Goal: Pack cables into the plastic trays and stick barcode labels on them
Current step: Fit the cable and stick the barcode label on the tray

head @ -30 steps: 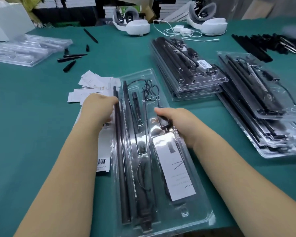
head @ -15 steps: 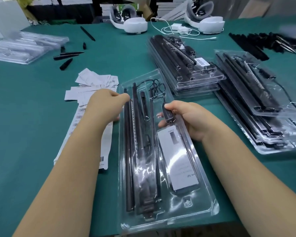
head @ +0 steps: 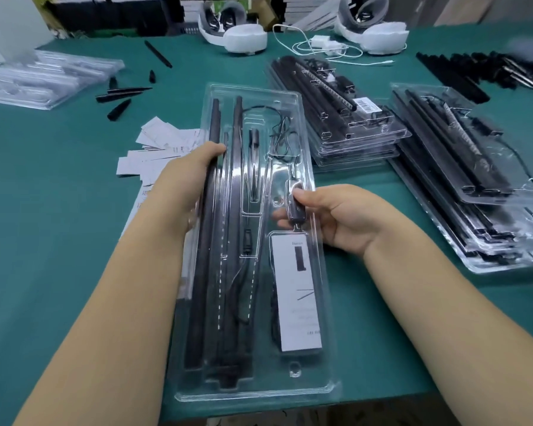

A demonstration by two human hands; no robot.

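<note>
A long clear plastic tray (head: 317, 385) sits lengthwise in front of me, holding black rods, a thin coiled cable (head: 282, 139) and a white instruction card (head: 296, 296). My left hand (head: 188, 179) grips the tray's left edge, thumb over the outer black rod. My right hand (head: 330, 213) grips the right edge, its thumb pressing a small black controller (head: 294, 201) on the cable and its fingertips showing under the clear plastic. Sheets of barcode labels (head: 136, 204) lie under my left arm, mostly hidden.
Two stacks of packed trays (head: 351, 130) (head: 486, 192) lie to the right. Empty trays (head: 43, 78) are stacked at far left. Loose white cards (head: 163, 142), black tips (head: 117, 109), loose black rods (head: 474, 72) and two white headsets (head: 234, 35) lie on the green table.
Both hands have lifted and straightened the tray, which now reaches further up the table. My right thumb moved onto the black controller.
</note>
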